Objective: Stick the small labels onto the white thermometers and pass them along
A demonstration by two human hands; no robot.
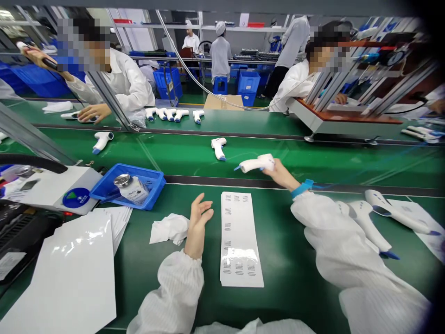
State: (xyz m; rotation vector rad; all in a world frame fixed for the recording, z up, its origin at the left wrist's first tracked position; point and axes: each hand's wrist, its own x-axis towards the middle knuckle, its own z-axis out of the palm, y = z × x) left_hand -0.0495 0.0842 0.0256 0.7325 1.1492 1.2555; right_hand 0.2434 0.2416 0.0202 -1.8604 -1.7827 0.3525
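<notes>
green assembly counter (pixel 274 278) runs under both arms. just left of a sheet of printed labels (pixel 239 239), the left hand (pixel 199 220) stands open with its fingers (pixel 205 206) spread, holding nothing, beside a crumpled white cloth (pixel 169 228); beyond the sheet, the right hand (pixel 276 175) closes around a white infrared thermometer (pixel 255 163) raised over the belt. its fingers are mostly hidden behind the thermometer, and the right sleeve (pixel 333 241) partly covers a second thermometer (pixel 368 227).
</notes>
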